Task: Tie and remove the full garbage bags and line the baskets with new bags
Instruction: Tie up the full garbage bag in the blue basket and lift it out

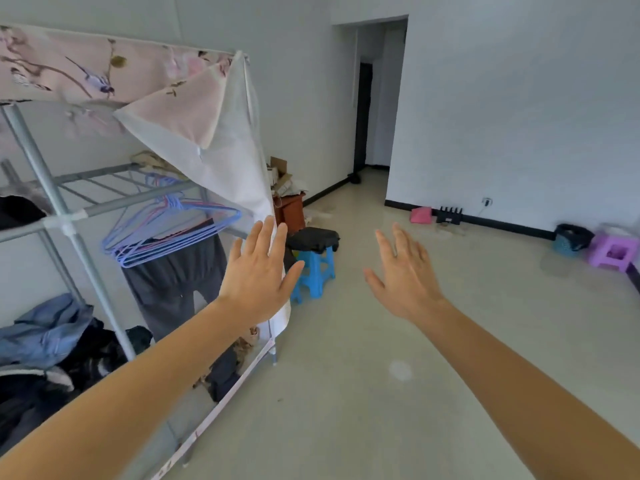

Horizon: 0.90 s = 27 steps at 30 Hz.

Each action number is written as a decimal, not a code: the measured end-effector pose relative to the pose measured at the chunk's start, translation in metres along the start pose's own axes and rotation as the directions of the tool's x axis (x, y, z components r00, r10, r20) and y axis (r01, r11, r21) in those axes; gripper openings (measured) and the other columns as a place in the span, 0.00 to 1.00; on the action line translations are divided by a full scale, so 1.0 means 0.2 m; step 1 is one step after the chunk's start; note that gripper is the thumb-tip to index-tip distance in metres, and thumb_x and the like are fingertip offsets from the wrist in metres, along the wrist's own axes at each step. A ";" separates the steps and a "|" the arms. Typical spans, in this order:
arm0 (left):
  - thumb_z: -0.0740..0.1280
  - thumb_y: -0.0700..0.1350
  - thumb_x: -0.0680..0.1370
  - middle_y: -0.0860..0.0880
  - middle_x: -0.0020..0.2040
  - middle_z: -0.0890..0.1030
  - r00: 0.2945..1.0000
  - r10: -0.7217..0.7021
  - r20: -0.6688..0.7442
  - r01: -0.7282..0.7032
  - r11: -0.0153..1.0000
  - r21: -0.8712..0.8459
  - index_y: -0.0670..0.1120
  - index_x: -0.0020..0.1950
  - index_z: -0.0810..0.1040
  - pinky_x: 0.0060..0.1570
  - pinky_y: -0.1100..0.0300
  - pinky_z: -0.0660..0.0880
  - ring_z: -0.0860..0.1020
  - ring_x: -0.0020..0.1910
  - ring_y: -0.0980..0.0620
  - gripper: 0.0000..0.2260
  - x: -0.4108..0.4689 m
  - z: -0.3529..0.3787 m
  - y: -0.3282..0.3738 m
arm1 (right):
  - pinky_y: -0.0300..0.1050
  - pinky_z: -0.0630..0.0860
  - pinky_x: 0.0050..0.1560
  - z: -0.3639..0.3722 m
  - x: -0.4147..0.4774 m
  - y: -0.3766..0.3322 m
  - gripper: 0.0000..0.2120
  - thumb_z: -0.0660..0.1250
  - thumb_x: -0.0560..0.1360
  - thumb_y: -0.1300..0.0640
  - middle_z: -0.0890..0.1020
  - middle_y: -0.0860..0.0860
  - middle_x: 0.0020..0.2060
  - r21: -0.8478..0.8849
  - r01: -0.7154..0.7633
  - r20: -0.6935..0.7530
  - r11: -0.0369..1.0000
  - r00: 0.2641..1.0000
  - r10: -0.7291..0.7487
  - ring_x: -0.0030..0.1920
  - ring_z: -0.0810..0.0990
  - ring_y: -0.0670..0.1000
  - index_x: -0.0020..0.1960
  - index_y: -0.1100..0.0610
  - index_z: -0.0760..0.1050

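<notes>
Head view: both bare arms reach forward over a pale tiled floor (363, 393); the left hand (258, 275) is raised flat, fingers spread and empty, back toward the camera, at about 9 o'clock from frame centre; the right hand (403, 277) is likewise spread wide and empty, at about 3 o'clock from centre; the two hands are apart, touching nothing that can be confirmed, though the left overlaps the hanging edge of a wardrobe cover in the picture.

At 9 to 10 o'clock stands a fabric wardrobe (62, 209) on a grey tube frame; its floral cover (104, 71) is folded back at the corner; blue wire hangers (173, 226) hang from a rail with dark trousers (176, 282) below them; a heap of clothes (52, 344) lies on the lower shelf at 8 o'clock.

Just beyond the left hand, a blue plastic stool (317, 271) carries a dark folded item (313, 239); behind it a reddish wooden cabinet (289, 211) holds cardboard boxes.

The task item: a teal waste basket (564, 245) lined with a black garbage bag (573, 233) stands on the floor against the far wall at 3 o'clock, well apart from both hands; just beside it is a purple stool (613, 252); whether the bag is tied cannot be told at this range.

At 1 o'clock an open doorway (370, 98) leads to a dark passage; a pink object (420, 215) and a black rack (449, 215) sit along the skirting.
</notes>
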<state>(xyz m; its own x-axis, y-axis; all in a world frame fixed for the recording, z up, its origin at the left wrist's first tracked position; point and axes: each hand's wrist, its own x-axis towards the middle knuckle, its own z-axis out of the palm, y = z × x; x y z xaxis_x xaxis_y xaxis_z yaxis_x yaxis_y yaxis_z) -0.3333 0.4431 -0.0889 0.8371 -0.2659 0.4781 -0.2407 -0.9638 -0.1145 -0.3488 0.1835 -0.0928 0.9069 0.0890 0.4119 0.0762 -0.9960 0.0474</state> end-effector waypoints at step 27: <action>0.49 0.61 0.82 0.41 0.80 0.51 0.879 0.461 -0.117 -0.469 0.795 -0.386 0.41 0.80 0.50 0.72 0.44 0.59 0.52 0.78 0.43 0.33 3.70 1.99 1.64 | 0.59 0.53 0.77 1.59 2.44 2.48 0.35 0.48 0.81 0.38 0.50 0.61 0.79 -0.132 -0.553 -0.013 0.823 0.831 0.556 0.78 0.52 0.61 0.80 0.56 0.47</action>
<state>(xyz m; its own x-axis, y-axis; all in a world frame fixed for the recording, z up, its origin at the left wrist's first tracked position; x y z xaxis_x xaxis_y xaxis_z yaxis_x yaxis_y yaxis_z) 0.4023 -0.0774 -0.1186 0.5674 -0.6763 0.4698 -0.7729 -0.6341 0.0207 0.2637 -0.2709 -0.1573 0.7906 -0.4798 0.3803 -0.4932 -0.8672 -0.0689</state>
